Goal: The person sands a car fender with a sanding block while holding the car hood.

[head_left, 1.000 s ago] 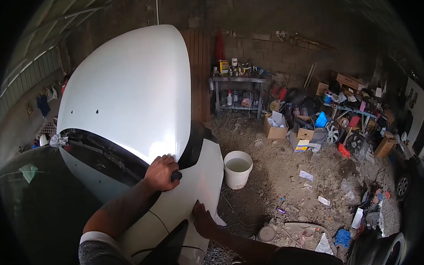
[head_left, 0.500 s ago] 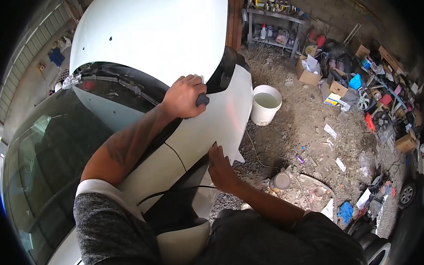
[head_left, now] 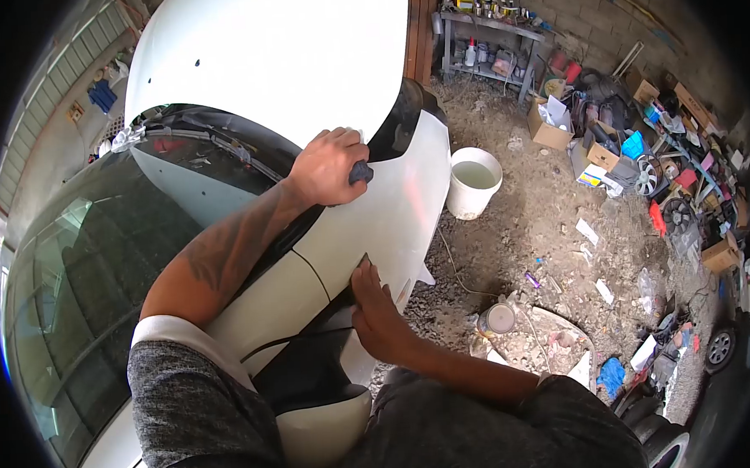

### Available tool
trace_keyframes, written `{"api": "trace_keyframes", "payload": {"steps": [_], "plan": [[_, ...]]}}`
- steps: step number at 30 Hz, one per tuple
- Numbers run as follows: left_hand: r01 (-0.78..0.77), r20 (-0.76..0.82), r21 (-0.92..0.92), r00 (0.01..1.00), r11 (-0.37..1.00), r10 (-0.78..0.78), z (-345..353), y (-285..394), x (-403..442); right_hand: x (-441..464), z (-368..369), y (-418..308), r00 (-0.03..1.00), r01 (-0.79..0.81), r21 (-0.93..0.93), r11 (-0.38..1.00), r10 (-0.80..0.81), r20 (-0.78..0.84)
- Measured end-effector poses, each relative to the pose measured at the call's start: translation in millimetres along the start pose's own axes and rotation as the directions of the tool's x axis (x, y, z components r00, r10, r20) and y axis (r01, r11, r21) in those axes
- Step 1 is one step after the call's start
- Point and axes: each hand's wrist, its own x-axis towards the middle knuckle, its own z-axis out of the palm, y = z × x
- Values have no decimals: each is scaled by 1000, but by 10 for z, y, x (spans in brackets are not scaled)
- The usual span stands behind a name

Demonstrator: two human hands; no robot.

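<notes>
My left hand (head_left: 330, 167) is closed around a dark block (head_left: 360, 172), whose end sticks out past the fingers. It rests at the upper edge of a white car's front fender (head_left: 391, 208), beside the white bonnet (head_left: 275, 54). My right hand (head_left: 377, 313) holds nothing. Its outstretched fingertips touch the fender's lower side, near the dark door mirror (head_left: 305, 367). The underside of the block is hidden by the left hand.
A white bucket of cloudy liquid (head_left: 473, 184) stands on the ground beside the fender. Further right are a tin (head_left: 499, 317), a cardboard box (head_left: 548, 124) and heaped car parts. A grey workbench (head_left: 491, 24) with cans stands at the back.
My right hand has shifted left along the fender, bringing its fingers closer to the door seam. The left hand stays in nearly the same place with the block.
</notes>
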Motion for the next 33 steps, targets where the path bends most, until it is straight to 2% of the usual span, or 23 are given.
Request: {"api": "trace_keyframes", "payload": {"steps": [1,3,4,5,8,9,11,13,15,17,20,21,23,28,30,33], "plan": [[3,1,-5,1000,1000,-3,13,16,-16,23,16,81,1000,-5,0,1000,5,4],[-1,-20,7,1000,1000,1,3,13,1,245,-24,361,988,-153,-78,985,153,-14],[4,-18,10,1000,1000,-4,-2,28,-7,323,-115,399,970,-241,-12,970,241,-16],[4,-19,7,1000,1000,-4,-3,33,2,276,-99,358,972,-235,-5,972,234,-13],[8,6,25,1000,1000,-8,-30,24,7,4,-4,64,995,-86,40,996,83,55],[6,11,40,1000,999,-7,-23,28,5,28,-27,90,994,-87,39,995,84,71],[12,8,50,1000,999,-12,-25,36,-16,169,-97,187,975,-220,-20,975,220,39],[32,51,35,998,999,-34,-54,42,9,121,-87,98,984,-178,6,984,178,18],[8,35,33,999,999,-10,-53,23,26,-46,-88,-157,993,-77,26,997,75,88],[-1,9,25,1000,1000,1,-27,45,6,43,-118,-43,988,-100,-50,994,105,114],[-6,-10,31,1000,1000,6,-23,27,-1,210,-104,291,961,-266,-13,964,267,69],[3,1,26,1000,1000,-3,-37,32,3,186,-88,236,964,-260,-12,965,260,56],[8,18,8,1000,1000,-8,-25,41,9,-11,2,52,989,-147,138,980,142,40],[16,4,22,1000,1000,-16,-21,40,10,-3,-71,123,985,-160,75,984,154,74],[10,10,27,1000,1000,-10,-21,61,11,-3,-79,106,985,-172,176,969,164,58],[10,8,33,1000,999,-11,-25,50,23,9,2,123,983,-185,186,965,182,34]]}}
